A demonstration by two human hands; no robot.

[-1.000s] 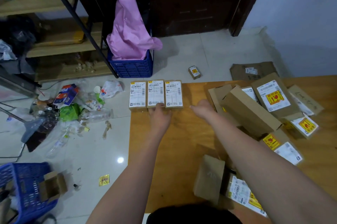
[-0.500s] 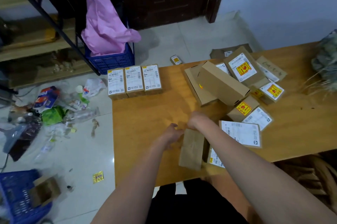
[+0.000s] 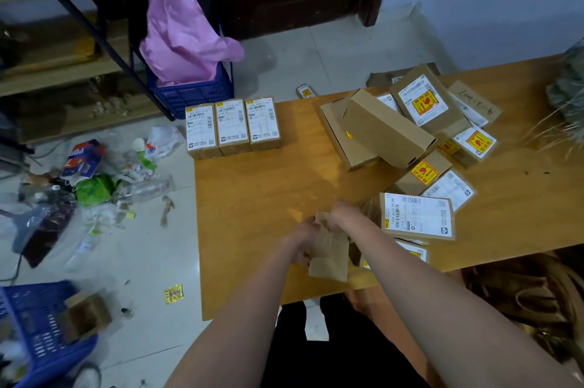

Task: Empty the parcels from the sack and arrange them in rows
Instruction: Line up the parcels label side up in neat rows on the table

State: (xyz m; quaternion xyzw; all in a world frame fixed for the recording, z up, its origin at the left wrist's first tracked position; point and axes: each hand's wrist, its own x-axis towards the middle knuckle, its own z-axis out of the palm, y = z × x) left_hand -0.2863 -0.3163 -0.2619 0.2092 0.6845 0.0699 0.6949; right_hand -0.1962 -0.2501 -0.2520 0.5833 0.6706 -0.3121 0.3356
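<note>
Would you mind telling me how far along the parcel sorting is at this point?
Done: three labelled parcels stand side by side in a row at the table's far left corner. In hand: the left hand and right hand both grip a plain brown parcel near the front edge. Left: the jumbled pile of parcels on the right is not yet in rows.

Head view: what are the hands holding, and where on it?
Both hands, left hand and right hand, grip one plain brown parcel at its far end.
</note>
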